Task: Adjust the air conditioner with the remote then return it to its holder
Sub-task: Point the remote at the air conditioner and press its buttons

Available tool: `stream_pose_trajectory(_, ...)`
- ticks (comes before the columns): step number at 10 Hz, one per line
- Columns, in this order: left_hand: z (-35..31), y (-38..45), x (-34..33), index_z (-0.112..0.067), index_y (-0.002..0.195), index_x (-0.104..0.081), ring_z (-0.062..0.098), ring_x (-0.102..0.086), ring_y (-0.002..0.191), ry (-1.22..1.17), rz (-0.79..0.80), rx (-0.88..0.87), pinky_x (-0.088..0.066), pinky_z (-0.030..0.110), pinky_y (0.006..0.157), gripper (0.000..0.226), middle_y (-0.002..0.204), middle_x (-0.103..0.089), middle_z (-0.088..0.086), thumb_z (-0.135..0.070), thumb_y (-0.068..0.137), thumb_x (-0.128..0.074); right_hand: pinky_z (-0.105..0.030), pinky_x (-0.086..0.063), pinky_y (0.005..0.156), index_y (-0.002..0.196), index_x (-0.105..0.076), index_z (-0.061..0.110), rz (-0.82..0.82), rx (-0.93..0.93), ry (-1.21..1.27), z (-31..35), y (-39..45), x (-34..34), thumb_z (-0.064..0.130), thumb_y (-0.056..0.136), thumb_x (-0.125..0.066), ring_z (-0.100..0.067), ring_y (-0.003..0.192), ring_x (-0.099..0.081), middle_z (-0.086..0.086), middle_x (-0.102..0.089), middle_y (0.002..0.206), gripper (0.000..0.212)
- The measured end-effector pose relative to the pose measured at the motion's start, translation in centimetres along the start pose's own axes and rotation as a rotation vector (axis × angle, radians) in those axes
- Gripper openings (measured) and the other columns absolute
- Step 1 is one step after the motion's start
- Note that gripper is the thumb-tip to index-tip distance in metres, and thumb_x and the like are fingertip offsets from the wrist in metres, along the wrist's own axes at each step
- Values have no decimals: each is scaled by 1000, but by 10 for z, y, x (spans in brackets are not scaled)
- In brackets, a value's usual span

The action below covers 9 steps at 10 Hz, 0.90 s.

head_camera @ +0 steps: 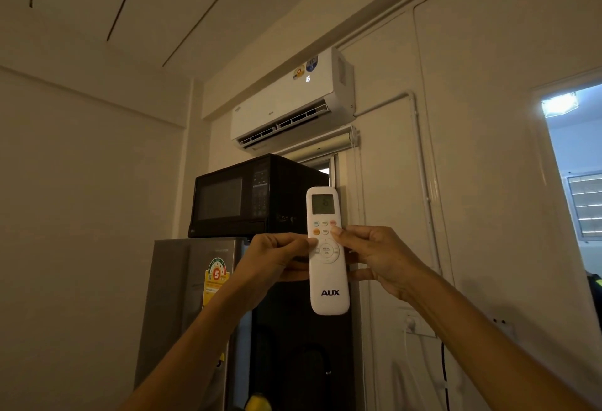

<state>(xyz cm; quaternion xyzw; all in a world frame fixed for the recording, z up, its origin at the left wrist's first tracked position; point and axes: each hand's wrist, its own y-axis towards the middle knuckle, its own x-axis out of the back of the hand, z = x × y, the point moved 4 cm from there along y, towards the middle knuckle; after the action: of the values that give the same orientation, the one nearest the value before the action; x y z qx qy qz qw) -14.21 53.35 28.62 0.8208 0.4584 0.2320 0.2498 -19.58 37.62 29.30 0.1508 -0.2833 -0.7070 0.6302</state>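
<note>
A white remote (328, 283) marked AUX stands upright in front of me, screen at the top. My left hand (270, 260) grips its left edge, thumb near the round menu pad. My right hand (378, 257) grips its right edge, thumb by the upper buttons. High on the wall hangs the white air conditioner (286, 104), its flap open and a lit number on its front. No holder for the remote is in view.
A black microwave (234, 198) sits on a grey fridge (192, 306) below the air conditioner. A wall socket with a plug (415, 324) is at the lower right. An open doorway (576, 176) leads to a brighter room on the right.
</note>
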Motion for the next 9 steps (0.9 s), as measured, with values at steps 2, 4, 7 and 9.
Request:
stream_pose_trajectory(2, -1, -1, 0, -17, 87, -68, 15, -74, 79, -9, 3, 4, -60, 23, 63, 11, 82, -76, -3, -16, 87, -57, -23, -56, 49, 107, -65, 17, -1, -6, -12, 0, 0, 0, 26, 86, -60, -9, 74, -71, 0, -71, 95, 23)
stream_pose_trajectory(4, -3, -2, 1, -17, 86, -68, 14, -74, 77, -4, 6, 4, -59, 22, 61, 12, 79, -77, -4, -16, 87, -57, -29, -59, 57, 111, -65, 15, 9, -9, -24, 2, 0, 0, 26, 85, -61, -13, 82, -71, -3, -71, 100, 28)
stream_pose_trajectory(7, -3, -3, 2, -15, 88, -68, 15, -74, 78, 1, -7, 16, -60, 24, 63, 11, 86, -75, 0, -16, 87, -57, -29, -59, 56, 110, -64, 15, 5, -11, -29, 2, 0, -2, 25, 86, -60, -12, 80, -71, -2, -71, 97, 26)
stream_pose_trajectory(9, -4, -2, 2, -16, 87, -68, 14, -74, 78, 7, -11, 17, -60, 24, 65, 10, 85, -75, -1, -17, 86, -58, -29, -59, 55, 106, -64, 16, -11, -12, -28, 2, 1, -3, 25, 85, -61, -11, 77, -70, 0, -71, 94, 23)
